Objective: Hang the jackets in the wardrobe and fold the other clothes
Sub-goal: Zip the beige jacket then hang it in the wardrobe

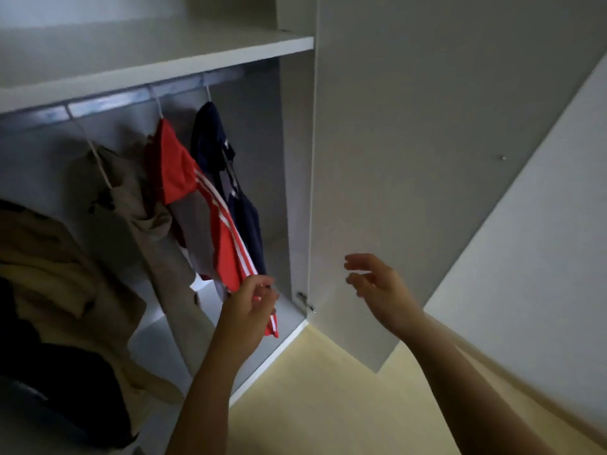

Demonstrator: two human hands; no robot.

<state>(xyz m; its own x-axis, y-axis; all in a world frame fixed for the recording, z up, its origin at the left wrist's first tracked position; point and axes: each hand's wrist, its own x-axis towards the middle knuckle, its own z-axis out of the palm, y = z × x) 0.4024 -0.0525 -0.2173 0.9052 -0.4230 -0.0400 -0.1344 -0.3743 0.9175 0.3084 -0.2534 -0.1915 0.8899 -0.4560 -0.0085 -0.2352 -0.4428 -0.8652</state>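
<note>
- Left hand (249,307) curled round the lower edge of the red jacket (184,178), thumb and fingers pinching the cloth, with a short red tail hanging just below the grip.
- Red jacket stretched up and to the left from the grip to a white hanger (158,105) on the rail (131,97) of the wardrobe (290,159); grey panel on the body.
- Three white stripes running down the sleeve right into the grip; no readable brand name.
- Navy jacket (246,221) just behind the red one, above the grip, on its own hanger; pale marks on the chest, too blurred to read.
- Beige garment (134,198) further left of the grip, also on the rail, crumpled and sagging.
- Heap of tan clothes (49,257) and a dark piece (56,389) well to the left of the grip and lower, at the picture's edge.
- Right hand (377,290) released, fingers loosely spread, grasping nothing, to the right of the grip and in front of the open door (410,159); contact with the door impossible to judge.
- Metal hinge (305,302) between the two hands, at the door's inner edge.
- White shelf (164,60) high above the grip, over the rail.
- Yellow floor (328,405) beneath both forearms.
</note>
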